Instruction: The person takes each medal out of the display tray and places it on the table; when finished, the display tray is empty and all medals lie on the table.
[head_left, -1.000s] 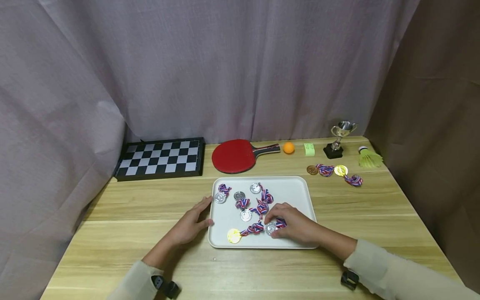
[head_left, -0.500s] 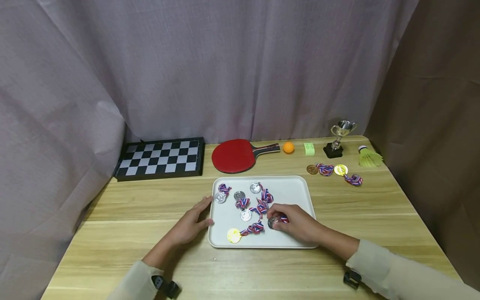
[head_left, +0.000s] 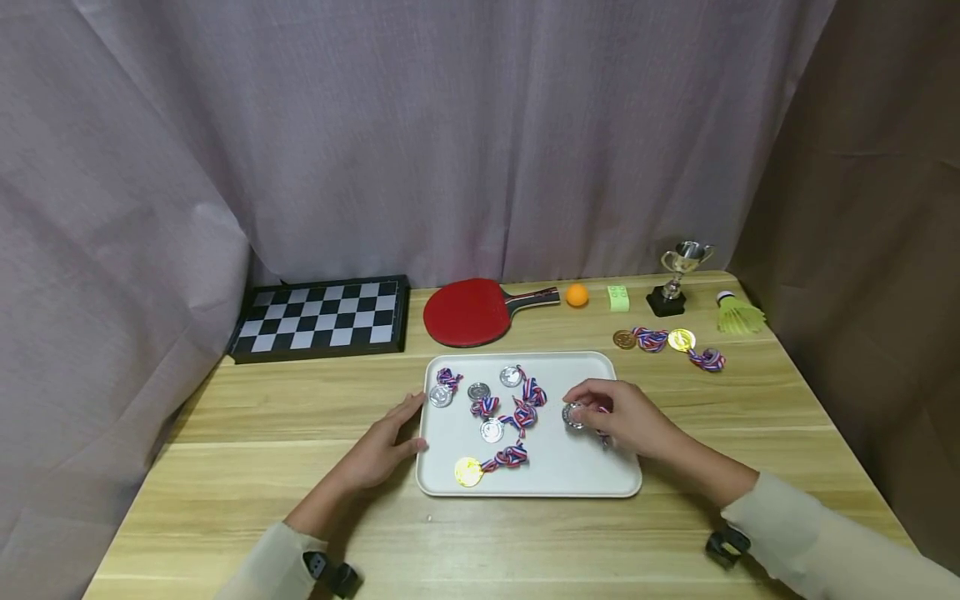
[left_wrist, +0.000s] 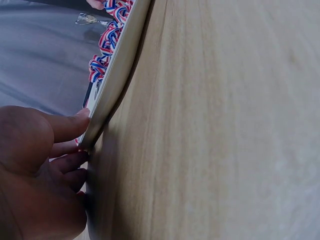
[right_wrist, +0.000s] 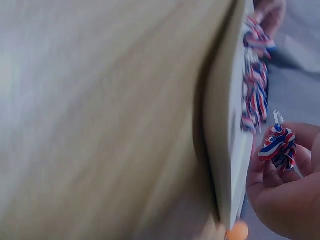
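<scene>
In the head view, a white tray (head_left: pixel 558 477) holds several medals with striped ribbons. My right hand (head_left: pixel 636 421) pinches a silver medal (head_left: pixel 572 416) over the tray's right part; its bunched ribbon (right_wrist: pixel 278 148) hangs under my fingers in the right wrist view. My left hand (head_left: pixel 381 448) touches the tray's left edge, thumb and fingers spread along the rim. A gold medal (head_left: pixel 468 472) lies near the tray's front. Silver medals, such as one at the centre (head_left: pixel 492 430) and one at the left (head_left: pixel 440 395), lie farther back.
Behind the tray lie a chessboard (head_left: pixel 322 318), a red table tennis bat (head_left: pixel 467 312), an orange ball (head_left: pixel 577 295) and a green block (head_left: pixel 618 298). At right are a trophy (head_left: pixel 678 279), a shuttlecock (head_left: pixel 738 315), a bronze medal (head_left: pixel 624 339) and another gold medal (head_left: pixel 681 340).
My right hand has picked up the silver medal from beside the gold one and moved it back and to the right. My left hand has stayed at the tray's edge.
</scene>
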